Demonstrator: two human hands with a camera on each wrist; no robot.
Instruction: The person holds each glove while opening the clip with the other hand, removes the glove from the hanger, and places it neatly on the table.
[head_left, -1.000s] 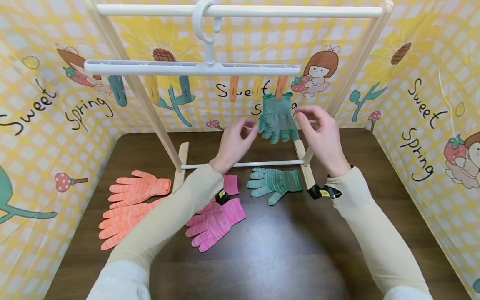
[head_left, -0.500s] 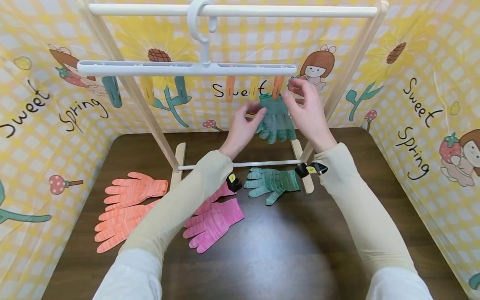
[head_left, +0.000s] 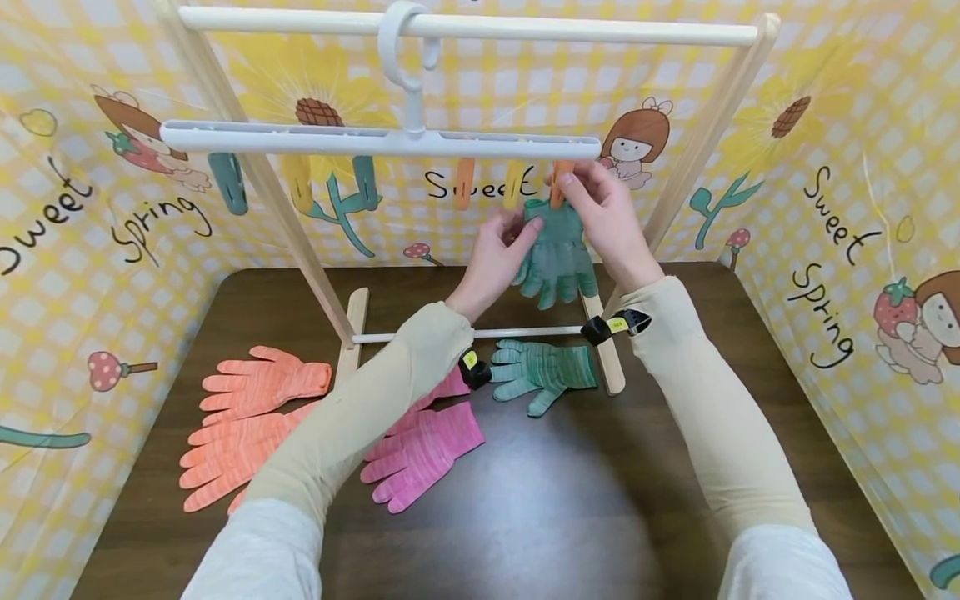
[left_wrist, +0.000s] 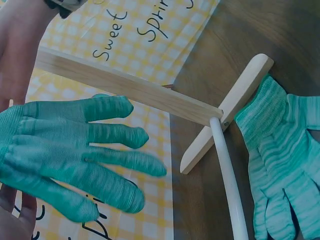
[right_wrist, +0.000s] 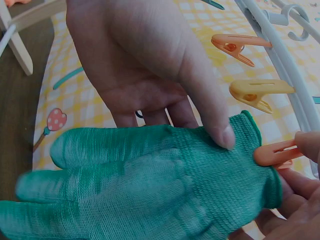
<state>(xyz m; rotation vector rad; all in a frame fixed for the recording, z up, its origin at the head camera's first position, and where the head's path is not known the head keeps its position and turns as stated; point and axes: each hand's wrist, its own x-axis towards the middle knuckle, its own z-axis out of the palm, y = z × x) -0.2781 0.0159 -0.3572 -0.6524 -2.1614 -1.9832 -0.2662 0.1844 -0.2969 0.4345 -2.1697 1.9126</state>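
A green knit glove (head_left: 558, 242) hangs, fingers down, from the orange clothespin (head_left: 557, 187) at the right end of the white hanger (head_left: 360, 142). My left hand (head_left: 491, 258) holds the left side of its cuff; in the right wrist view the left thumb (right_wrist: 226, 136) lies on the fabric with fingers behind. With thumb and fingers, my right hand (head_left: 611, 217) pinches the orange clothespin; its tip sits over the cuff's edge. Another green glove (head_left: 543, 371) lies on the table below. The left wrist view shows the hanging glove's fingers (left_wrist: 115, 165) spread downward.
A wooden rack (head_left: 720, 108) carries the hanger on its top bar. More clothespins, including a yellow one (head_left: 515, 185) and a teal one (head_left: 227, 183), hang along it. Pink gloves (head_left: 427, 458) and orange gloves (head_left: 262, 383) lie on the brown table (head_left: 540, 517).
My right hand has moved up and left from beside the glove to the orange clothespin and now pinches it. My left hand has moved right and up and now holds the glove's cuff.
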